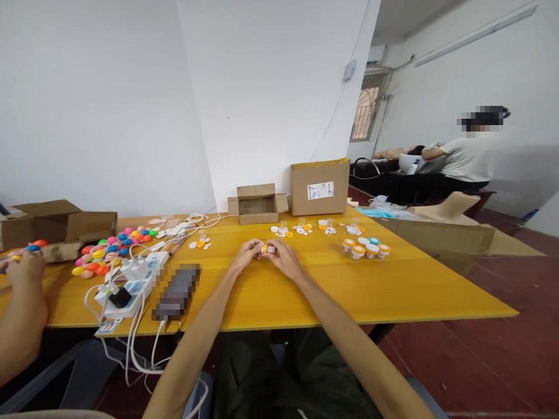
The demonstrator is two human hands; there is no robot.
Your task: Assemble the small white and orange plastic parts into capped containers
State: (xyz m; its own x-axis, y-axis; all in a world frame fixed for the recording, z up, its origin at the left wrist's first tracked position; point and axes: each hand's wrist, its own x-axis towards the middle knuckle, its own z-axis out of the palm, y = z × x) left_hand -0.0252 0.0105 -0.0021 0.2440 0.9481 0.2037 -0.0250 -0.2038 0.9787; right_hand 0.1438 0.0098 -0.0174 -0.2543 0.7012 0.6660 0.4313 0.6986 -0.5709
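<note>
At the middle of the yellow table, my left hand and my right hand meet around a small part with an orange ring and a dark-patterned face. The fingers of both hands are closed on it, and they hide some of its outline. Just beyond the hands lie small piles of white and orange plastic parts, with some clear cups among them. To the right stands a cluster of clear cups with white, orange and teal tops. Another pile of white and orange pieces is left of my hands.
A small open carton and a larger box stand at the back. On the left are a power strip with tangled cables, a phone, coloured balls and a co-worker's hand. Another person sits far right.
</note>
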